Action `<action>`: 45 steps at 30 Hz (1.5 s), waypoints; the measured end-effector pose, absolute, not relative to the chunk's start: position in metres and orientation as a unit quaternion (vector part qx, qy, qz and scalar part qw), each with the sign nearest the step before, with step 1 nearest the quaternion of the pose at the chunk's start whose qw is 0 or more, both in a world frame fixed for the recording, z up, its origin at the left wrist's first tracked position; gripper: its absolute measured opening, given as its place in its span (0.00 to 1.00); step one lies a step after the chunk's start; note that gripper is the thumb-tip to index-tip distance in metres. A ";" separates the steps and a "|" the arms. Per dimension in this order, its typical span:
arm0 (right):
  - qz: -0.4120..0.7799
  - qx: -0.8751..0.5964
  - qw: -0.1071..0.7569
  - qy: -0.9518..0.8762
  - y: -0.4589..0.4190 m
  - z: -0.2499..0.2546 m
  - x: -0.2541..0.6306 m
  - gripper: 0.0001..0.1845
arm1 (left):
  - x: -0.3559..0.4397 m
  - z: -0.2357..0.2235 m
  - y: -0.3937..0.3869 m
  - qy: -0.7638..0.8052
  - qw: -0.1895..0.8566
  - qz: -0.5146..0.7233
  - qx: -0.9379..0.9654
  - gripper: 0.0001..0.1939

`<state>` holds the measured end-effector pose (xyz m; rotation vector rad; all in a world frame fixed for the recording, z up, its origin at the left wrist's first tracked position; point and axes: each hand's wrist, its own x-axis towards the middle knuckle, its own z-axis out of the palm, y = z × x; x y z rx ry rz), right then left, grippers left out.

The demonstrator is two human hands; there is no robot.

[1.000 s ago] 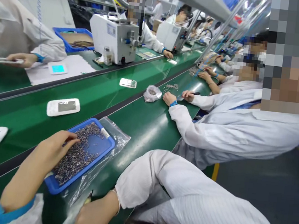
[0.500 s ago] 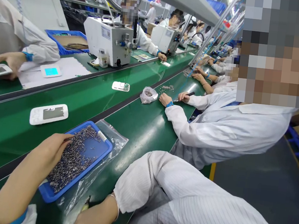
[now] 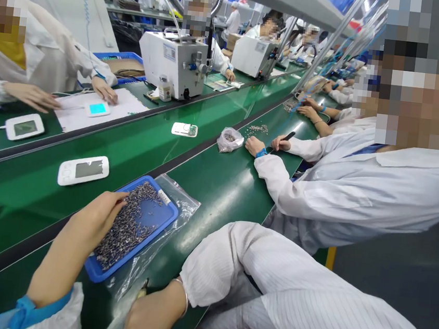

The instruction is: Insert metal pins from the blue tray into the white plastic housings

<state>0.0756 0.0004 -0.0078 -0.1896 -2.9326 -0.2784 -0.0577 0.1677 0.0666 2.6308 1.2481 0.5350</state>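
My left hand (image 3: pixel 98 218) reaches over the left side of a shallow blue tray (image 3: pixel 165 215). Its fingers are pressed together at the small metal screw-like pieces (image 3: pixel 126 233) that fill most of the tray; whether a piece is pinched between them cannot be seen. Under the tray lies a clear plastic bag (image 3: pixel 184 202). At the bottom edge, my right hand (image 3: pixel 151 312) is closed near a small yellowish item with a dark tip (image 3: pixel 142 289). Its fingers are largely hidden, and the item's kind is unclear.
White devices with grey screens (image 3: pixel 84 170) lie on the green belt (image 3: pixel 142 148) beyond the tray. On my right, a co-worker's hands (image 3: pixel 256 146) work near a bag of small parts (image 3: pixel 230 140). White machines (image 3: pixel 173 65) stand across the belt.
The view has shifted, so most things appear further right. My left hand stays at the tray's pieces. Across the belt, a co-worker has let go of a white device, which now lies down.
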 end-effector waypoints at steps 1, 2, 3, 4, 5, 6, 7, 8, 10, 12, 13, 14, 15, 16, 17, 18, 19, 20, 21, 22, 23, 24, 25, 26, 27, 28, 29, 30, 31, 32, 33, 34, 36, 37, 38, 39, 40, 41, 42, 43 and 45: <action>-0.072 -0.061 0.132 -0.987 -0.003 -0.008 0.075 0.35 | -0.057 0.069 0.166 0.418 0.086 0.178 0.887 0.19; -0.050 -0.068 0.169 -0.982 -0.005 -0.008 0.075 0.35 | -0.057 0.071 0.164 0.415 0.082 0.178 0.888 0.18; -0.033 -0.087 0.201 -0.975 -0.006 -0.008 0.075 0.34 | -0.056 0.073 0.163 0.409 0.079 0.180 0.891 0.17; -0.023 -0.099 0.229 -0.968 -0.007 -0.009 0.075 0.32 | -0.056 0.074 0.162 0.402 0.074 0.182 0.895 0.16; -0.014 -0.101 0.256 -0.961 -0.006 -0.011 0.074 0.28 | -0.055 0.075 0.161 0.393 0.069 0.185 0.898 0.15; -0.004 -0.086 0.282 -0.956 -0.005 -0.014 0.073 0.24 | -0.055 0.075 0.161 0.385 0.062 0.187 0.902 0.14; 0.001 -0.071 0.305 -0.950 -0.004 -0.016 0.073 0.20 | -0.055 0.075 0.160 0.380 0.054 0.189 0.904 0.13; 0.003 -0.057 0.324 -0.944 -0.002 -0.019 0.072 0.18 | -0.055 0.075 0.160 0.377 0.044 0.189 0.906 0.13; 0.003 -0.049 0.348 -0.936 0.000 -0.023 0.071 0.18 | -0.054 0.075 0.159 0.380 0.025 0.188 0.905 0.13; 0.010 -0.061 0.363 -0.930 0.001 -0.025 0.072 0.17 | -0.053 0.076 0.157 0.387 0.009 0.184 0.904 0.14; 0.016 -0.060 0.372 -0.926 0.000 -0.024 0.072 0.16 | -0.051 0.077 0.155 0.388 0.005 0.182 0.903 0.15; 0.022 -0.055 0.381 -0.923 0.000 -0.023 0.073 0.15 | -0.049 0.078 0.154 0.388 0.001 0.181 0.904 0.16; 0.026 -0.054 0.386 -0.920 -0.001 -0.021 0.073 0.15 | -0.047 0.078 0.154 0.385 -0.002 0.181 0.905 0.17; 0.031 -0.057 0.389 -0.919 -0.001 -0.018 0.074 0.20 | -0.045 0.079 0.153 0.382 -0.004 0.184 0.906 0.18; 0.034 -0.063 0.388 -0.919 -0.002 -0.015 0.075 0.27 | -0.042 0.080 0.153 0.378 -0.007 0.189 0.906 0.18; 0.034 -0.073 0.384 -0.920 -0.002 -0.012 0.076 0.31 | -0.040 0.080 0.153 0.374 -0.010 0.194 0.907 0.18; 0.030 -0.079 0.381 -0.921 -0.003 -0.009 0.078 0.31 | -0.038 0.080 0.153 0.372 -0.016 0.199 0.907 0.17; 0.024 -0.086 0.378 -0.921 -0.003 -0.006 0.078 0.30 | -0.037 0.080 0.154 0.370 -0.022 0.203 0.906 0.17; 0.017 -0.093 0.377 -0.922 -0.004 -0.004 0.079 0.29 | -0.036 0.079 0.154 0.367 -0.029 0.206 0.907 0.16; 0.009 -0.094 0.378 -0.921 -0.004 -0.003 0.079 0.31 | -0.036 0.079 0.154 0.363 -0.035 0.208 0.907 0.15; 0.002 -0.093 0.381 -0.920 -0.004 -0.003 0.080 0.32 | -0.036 0.080 0.154 0.359 -0.041 0.208 0.909 0.15; -0.001 -0.096 0.382 -0.919 -0.004 -0.003 0.079 0.32 | -0.036 0.080 0.154 0.354 -0.047 0.208 0.910 0.14; -0.004 -0.097 0.383 -0.919 -0.003 -0.004 0.079 0.31 | -0.036 0.081 0.154 0.350 -0.054 0.208 0.912 0.13; -0.007 -0.097 0.383 -0.919 -0.003 -0.005 0.078 0.31 | -0.036 0.081 0.153 0.347 -0.061 0.208 0.913 0.13; -0.009 -0.090 0.385 -0.918 -0.003 -0.007 0.078 0.31 | -0.036 0.082 0.152 0.344 -0.065 0.209 0.913 0.12; -0.010 -0.088 0.386 -0.918 -0.002 -0.008 0.077 0.31 | -0.036 0.083 0.152 0.342 -0.067 0.211 0.913 0.12; -0.010 -0.086 0.386 -0.918 -0.002 -0.009 0.077 0.32 | -0.036 0.084 0.151 0.340 -0.065 0.215 0.913 0.11; -0.011 -0.080 0.388 -0.918 -0.002 -0.010 0.077 0.32 | -0.036 0.085 0.150 0.337 -0.061 0.220 0.914 0.10; -0.010 -0.080 0.387 -0.918 -0.002 -0.009 0.077 0.32 | -0.036 0.085 0.149 0.332 -0.055 0.224 0.915 0.09; -0.008 -0.085 0.383 -0.920 -0.002 -0.008 0.078 0.31 | -0.036 0.085 0.149 0.327 -0.049 0.227 0.916 0.08; -0.004 -0.089 0.376 -0.922 -0.002 -0.006 0.078 0.29 | -0.036 0.085 0.149 0.323 -0.044 0.228 0.917 0.09; -0.001 -0.094 0.370 -0.924 -0.002 -0.004 0.079 0.25 | -0.036 0.085 0.148 0.321 -0.040 0.226 0.919 0.10; 0.003 -0.103 0.366 -0.925 -0.003 0.002 0.080 0.15 | -0.036 0.084 0.148 0.318 -0.037 0.224 0.921 0.15; -0.001 -0.102 0.372 -0.923 -0.003 0.004 0.081 0.15 | -0.036 0.084 0.148 0.317 -0.038 0.224 0.921 0.18; -0.008 -0.098 0.383 -0.919 -0.003 0.005 0.081 0.18 | -0.036 0.084 0.148 0.317 -0.038 0.224 0.921 0.20; -0.013 -0.098 0.393 -0.914 -0.003 0.006 0.081 0.21 | -0.036 0.085 0.147 0.318 -0.038 0.224 0.921 0.21; -0.012 -0.098 0.401 -0.911 -0.003 0.006 0.081 0.24 | -0.036 0.085 0.147 0.319 -0.037 0.225 0.920 0.22; -0.005 -0.098 0.404 -0.909 -0.003 0.004 0.081 0.25 | -0.036 0.085 0.147 0.318 -0.037 0.228 0.919 0.23; 0.008 -0.103 0.403 -0.909 -0.003 0.002 0.080 0.25 | -0.036 0.084 0.147 0.317 -0.038 0.231 0.919 0.23; 0.023 -0.096 0.402 -0.910 -0.003 -0.002 0.080 0.26 | -0.035 0.084 0.147 0.315 -0.042 0.233 0.919 0.23; 0.050 -0.078 0.394 -0.914 -0.002 -0.010 0.078 0.30 | -0.035 0.084 0.147 0.312 -0.055 0.235 0.919 0.21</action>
